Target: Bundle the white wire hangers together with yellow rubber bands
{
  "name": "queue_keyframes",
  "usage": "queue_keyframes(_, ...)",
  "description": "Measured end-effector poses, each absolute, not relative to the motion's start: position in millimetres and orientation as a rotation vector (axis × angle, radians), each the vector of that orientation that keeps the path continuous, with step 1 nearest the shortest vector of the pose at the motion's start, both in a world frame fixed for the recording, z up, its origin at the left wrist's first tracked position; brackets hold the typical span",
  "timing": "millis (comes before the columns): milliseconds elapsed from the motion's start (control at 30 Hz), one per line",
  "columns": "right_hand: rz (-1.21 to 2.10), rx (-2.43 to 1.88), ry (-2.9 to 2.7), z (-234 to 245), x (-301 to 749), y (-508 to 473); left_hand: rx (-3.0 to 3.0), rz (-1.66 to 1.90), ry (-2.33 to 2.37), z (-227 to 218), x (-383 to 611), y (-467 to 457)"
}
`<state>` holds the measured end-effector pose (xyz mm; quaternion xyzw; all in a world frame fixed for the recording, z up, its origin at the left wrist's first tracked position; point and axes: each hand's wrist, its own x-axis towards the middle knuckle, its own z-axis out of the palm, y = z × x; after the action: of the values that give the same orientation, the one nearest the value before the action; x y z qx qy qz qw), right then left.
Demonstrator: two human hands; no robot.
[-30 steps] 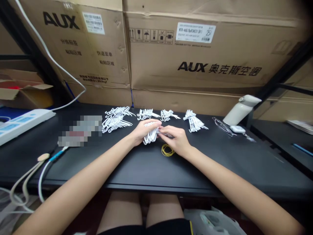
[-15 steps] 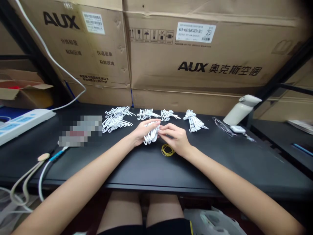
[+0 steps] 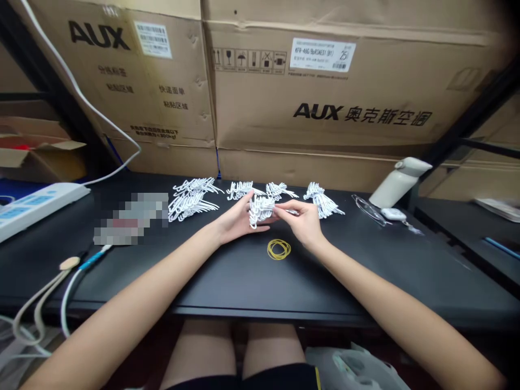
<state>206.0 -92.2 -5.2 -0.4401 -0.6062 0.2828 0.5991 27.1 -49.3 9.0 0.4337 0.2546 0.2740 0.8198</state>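
Observation:
A bundle of white wire hooks (image 3: 260, 210) is held above the middle of the black table. My right hand (image 3: 303, 219) pinches its right end between thumb and fingertips. My left hand (image 3: 235, 223) is spread behind and beside the bundle, thumb raised and fingers stretched under it; the hooks partly hide these fingers. Just below lies a loose coil of yellow rubber bands (image 3: 279, 249). Behind the hands are more piles of white hooks: a larger double pile (image 3: 193, 199) at the left, two smaller ones in the middle, and one pile (image 3: 324, 200) at the right.
Large cardboard boxes (image 3: 325, 146) wall off the back of the table (image 3: 227, 287). To the right stand a pale bottle (image 3: 400, 183), glasses (image 3: 369, 210) and a small white case (image 3: 392, 215). A power strip (image 3: 43, 206) and cables (image 3: 67, 295) lie at the left.
My left hand has opened from around the hook bundle, its thumb lifting off. The bundle has shifted slightly right and up and turned, with my right hand pinching its end. The yellow bands are fully uncovered.

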Motion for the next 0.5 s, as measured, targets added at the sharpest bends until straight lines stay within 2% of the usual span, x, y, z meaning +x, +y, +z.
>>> queue_keyframes(233, 0.469, -0.983, -1.478, -6.2, 209.8, -89.9, 0.998, 0.524, 0.560, 7.2, 26.2, -48.9)
queue_keyframes(500, 0.630, -0.904, -1.471, -9.5, 211.6, -86.1, 0.987, 0.554, 0.580, 8.2, 24.2, -50.1)
